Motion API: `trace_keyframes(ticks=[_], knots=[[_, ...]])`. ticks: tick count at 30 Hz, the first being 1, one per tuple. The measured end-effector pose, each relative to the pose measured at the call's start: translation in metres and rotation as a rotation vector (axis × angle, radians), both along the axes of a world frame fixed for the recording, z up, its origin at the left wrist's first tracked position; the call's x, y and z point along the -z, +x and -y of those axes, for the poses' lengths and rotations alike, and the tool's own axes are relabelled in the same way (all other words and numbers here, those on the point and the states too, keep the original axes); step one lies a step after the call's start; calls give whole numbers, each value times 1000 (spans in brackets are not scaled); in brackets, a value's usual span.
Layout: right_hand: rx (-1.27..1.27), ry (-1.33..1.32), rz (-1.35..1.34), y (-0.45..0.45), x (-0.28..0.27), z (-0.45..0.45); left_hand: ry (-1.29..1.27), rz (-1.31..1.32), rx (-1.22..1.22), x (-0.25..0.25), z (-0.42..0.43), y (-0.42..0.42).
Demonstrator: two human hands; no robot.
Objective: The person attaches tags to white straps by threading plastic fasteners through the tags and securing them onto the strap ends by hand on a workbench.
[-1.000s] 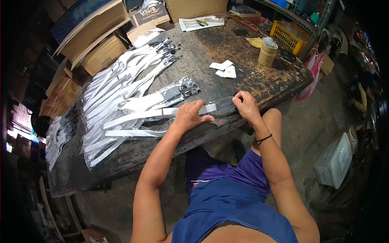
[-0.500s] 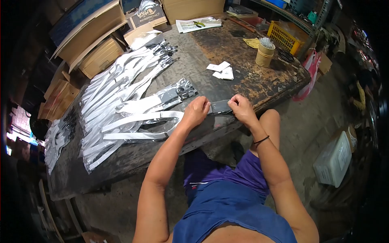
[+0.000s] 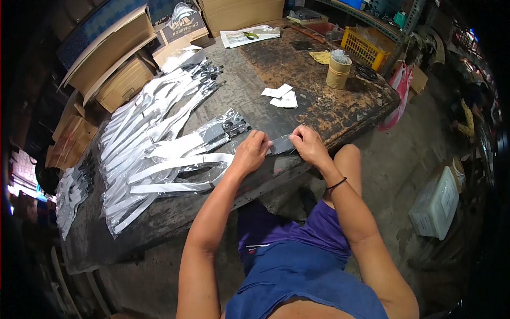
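A dark flat end of a plastic-bagged strap [image 3: 280,144] stretches between my two hands at the near edge of the table. My left hand [image 3: 252,152] pinches it on the left, with the white part of the strap [image 3: 175,166] running out beyond that hand in clear film. At the other end, my right hand [image 3: 310,145] is closed with thumb and fingertips on the bag's edge. Just behind my left hand lies another bagged strap [image 3: 186,142] with black fittings. What exactly my fingertips pinch is too small to make out.
Many bagged white straps [image 3: 143,127] cover the table's left side. White cards [image 3: 284,100], a tan cup of clear slivers [image 3: 338,72] and green-handled pliers [image 3: 251,35] lie farther back. Cardboard boxes [image 3: 121,80] line the back left; a yellow crate [image 3: 364,48] stands back right.
The whole view has shifted slightly. Both hands stay on the bagged strap, and less of its dark end shows between them.
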State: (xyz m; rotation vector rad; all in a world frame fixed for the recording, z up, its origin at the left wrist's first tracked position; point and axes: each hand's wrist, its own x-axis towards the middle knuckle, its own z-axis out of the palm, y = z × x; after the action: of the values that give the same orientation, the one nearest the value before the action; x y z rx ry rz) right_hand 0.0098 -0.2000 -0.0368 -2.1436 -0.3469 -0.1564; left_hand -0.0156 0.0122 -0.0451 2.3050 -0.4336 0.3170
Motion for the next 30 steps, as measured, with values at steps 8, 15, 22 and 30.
trace_keyframes(ticks=[8, 15, 22, 30], knots=[[-117, 246, -409, 3, -7, 3, 299, 91, 72, -18, 21, -15], [-59, 291, -333, -1, -9, 10, 286, 103, 58, -9, 16, -9], [-160, 452, -348, -6, -11, 25, 120, 40, 86, -12, 7, -9], [-291, 313, -406, -8, -18, 27, 62, -26, 78, -22, 6, -14]])
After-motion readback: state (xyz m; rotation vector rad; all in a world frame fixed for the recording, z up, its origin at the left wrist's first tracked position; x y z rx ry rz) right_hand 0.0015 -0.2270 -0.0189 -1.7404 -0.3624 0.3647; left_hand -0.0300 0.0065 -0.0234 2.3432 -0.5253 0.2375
